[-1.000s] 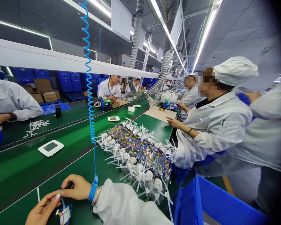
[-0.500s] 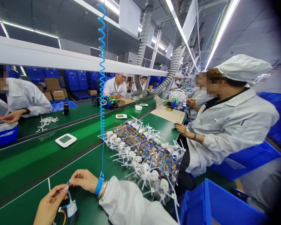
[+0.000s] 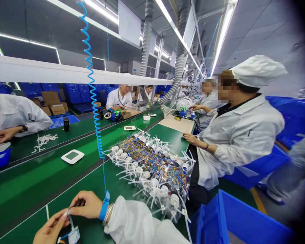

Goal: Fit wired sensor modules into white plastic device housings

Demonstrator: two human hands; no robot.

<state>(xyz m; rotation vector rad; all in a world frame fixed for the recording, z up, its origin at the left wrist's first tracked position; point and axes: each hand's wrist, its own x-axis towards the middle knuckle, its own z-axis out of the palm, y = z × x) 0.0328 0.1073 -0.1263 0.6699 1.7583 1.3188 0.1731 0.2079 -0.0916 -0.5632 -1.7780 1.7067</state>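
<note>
My left hand (image 3: 49, 227) and my right hand (image 3: 87, 205) meet low at the left, fingertips pinched together around the upper end of a thin white tube (image 3: 71, 222). The tube rises from a small white-and-black motor part (image 3: 74, 235) with blue, yellow and red wires, cut off by the bottom edge. What exactly lies between the fingertips is too small to make out. A blue wrist strap (image 3: 104, 207) on my right wrist joins a coiled blue cord (image 3: 93, 91). To the right lies a large pile of wired motor parts (image 3: 152, 166) with white tubes, on clear plastic.
White display units (image 3: 72, 156) sit on the green conveyor (image 3: 27, 178). A blue bin (image 3: 216, 217) stands at lower right. A co-worker in white (image 3: 241, 128) sits at the right; others work across the belt. Small white pieces (image 3: 46, 139) lie on the far side.
The view has shifted slightly, so the scene sits a little further left. Both hands keep their fingertips together at the white tube; the nearby co-worker's hand stays at the table edge.
</note>
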